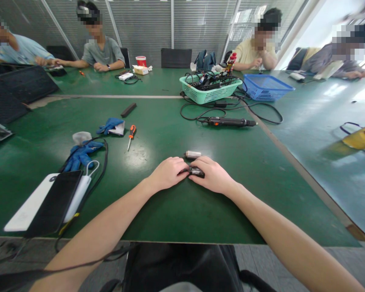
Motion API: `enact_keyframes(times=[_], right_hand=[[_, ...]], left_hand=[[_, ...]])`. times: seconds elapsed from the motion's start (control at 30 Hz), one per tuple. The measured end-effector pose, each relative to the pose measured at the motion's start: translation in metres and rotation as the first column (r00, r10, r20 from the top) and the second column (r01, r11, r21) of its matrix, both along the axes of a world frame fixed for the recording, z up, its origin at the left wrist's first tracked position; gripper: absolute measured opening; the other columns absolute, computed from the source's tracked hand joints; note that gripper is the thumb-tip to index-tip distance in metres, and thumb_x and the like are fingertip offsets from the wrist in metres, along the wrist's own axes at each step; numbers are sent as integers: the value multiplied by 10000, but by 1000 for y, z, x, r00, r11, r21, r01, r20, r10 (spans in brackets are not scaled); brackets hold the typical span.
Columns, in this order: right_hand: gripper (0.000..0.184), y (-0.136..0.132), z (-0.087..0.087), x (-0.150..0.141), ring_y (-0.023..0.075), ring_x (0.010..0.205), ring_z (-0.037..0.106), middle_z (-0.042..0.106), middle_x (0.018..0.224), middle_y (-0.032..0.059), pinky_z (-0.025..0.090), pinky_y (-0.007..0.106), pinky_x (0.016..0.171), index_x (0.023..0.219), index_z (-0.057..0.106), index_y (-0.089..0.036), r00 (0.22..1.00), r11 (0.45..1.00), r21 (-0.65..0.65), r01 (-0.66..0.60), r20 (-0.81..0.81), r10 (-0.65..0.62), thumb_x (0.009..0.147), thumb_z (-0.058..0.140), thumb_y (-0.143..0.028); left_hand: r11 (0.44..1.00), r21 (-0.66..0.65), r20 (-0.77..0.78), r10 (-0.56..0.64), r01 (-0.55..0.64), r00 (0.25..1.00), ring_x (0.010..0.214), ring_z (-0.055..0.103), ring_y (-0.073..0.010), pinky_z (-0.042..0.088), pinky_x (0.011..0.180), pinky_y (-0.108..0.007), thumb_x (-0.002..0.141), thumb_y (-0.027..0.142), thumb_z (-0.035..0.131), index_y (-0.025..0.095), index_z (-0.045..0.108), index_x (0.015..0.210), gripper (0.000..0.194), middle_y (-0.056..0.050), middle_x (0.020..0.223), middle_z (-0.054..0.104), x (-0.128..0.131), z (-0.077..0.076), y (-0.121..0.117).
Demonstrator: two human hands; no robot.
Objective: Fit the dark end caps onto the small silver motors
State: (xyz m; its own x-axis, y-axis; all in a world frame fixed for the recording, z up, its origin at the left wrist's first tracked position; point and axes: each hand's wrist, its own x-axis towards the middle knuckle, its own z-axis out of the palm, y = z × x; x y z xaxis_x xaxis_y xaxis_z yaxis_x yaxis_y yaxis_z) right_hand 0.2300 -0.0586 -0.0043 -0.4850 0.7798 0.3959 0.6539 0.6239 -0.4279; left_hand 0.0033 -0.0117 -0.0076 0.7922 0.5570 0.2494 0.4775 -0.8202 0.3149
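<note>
- Table (240,148), green and glossy, filling most of the view.
- Green basket (211,96), toward the far side, heaped with black cables (205,83) — a blue basket (266,91) stands just to its right.
- Power driver (228,121), black, lying in front of the green basket.
- Left hand (172,172) and right hand (213,174), close together near the table's front edge; the fingers of both are curled around one dark part (197,172), shiny and small, held between them.
- Screwdriver (132,133), orange-handled, lying beyond the left hand and off to the left.
- Silver cylinder (192,154), lying just beyond the hands (whether the right fingers touch it, I cannot tell).
</note>
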Motion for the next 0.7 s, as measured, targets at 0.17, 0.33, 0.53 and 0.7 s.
enact_keyframes(times=[0.17, 0.33, 0.53, 0.7], right_hand=[[270, 0, 6, 5, 264, 973, 663, 703, 1033, 88, 557, 416, 877, 1164, 644, -226, 983, 986, 68, 153, -109, -145, 898, 628, -270], [212, 15, -1, 18, 245, 863, 654, 683, 922, 73, 541, 392, 806, 1065, 683, -209, 926, 932, 82, 353, -176, -335, 883, 575, -202], [379, 39, -16, 16, 285, 1079, 642, 685, 1197, 117, 525, 427, 952, 1269, 668, -196, 919, 927, 14, 374, -140, -369, 923, 630, -348], [290, 44, -16, 10, 297, 1072, 642, 732, 1130, 103, 502, 449, 964, 1190, 709, -216, 961, 962, -48, 268, -51, -270, 955, 626, -363]], left_hand=[[999, -24, 16, 31, -30, 999, 856, 612, -197, 465, 785, -328, 956, 317, 610, 185, 677, 1013, 159, -40, 885, 663, 0, 7, -4], [999, -15, 32, 46, -46, 998, 857, 606, -196, 462, 791, -333, 953, 276, 590, 186, 680, 1011, 140, -39, 878, 659, 0, 7, -6], [999, -11, 36, 43, -42, 998, 857, 609, -194, 463, 805, -334, 956, 259, 581, 185, 678, 997, 129, -40, 887, 666, 2, 6, -6], [998, -27, 50, 62, -61, 997, 845, 610, -193, 464, 800, -330, 947, 263, 592, 190, 673, 1004, 123, -33, 872, 663, 2, 5, -5]])
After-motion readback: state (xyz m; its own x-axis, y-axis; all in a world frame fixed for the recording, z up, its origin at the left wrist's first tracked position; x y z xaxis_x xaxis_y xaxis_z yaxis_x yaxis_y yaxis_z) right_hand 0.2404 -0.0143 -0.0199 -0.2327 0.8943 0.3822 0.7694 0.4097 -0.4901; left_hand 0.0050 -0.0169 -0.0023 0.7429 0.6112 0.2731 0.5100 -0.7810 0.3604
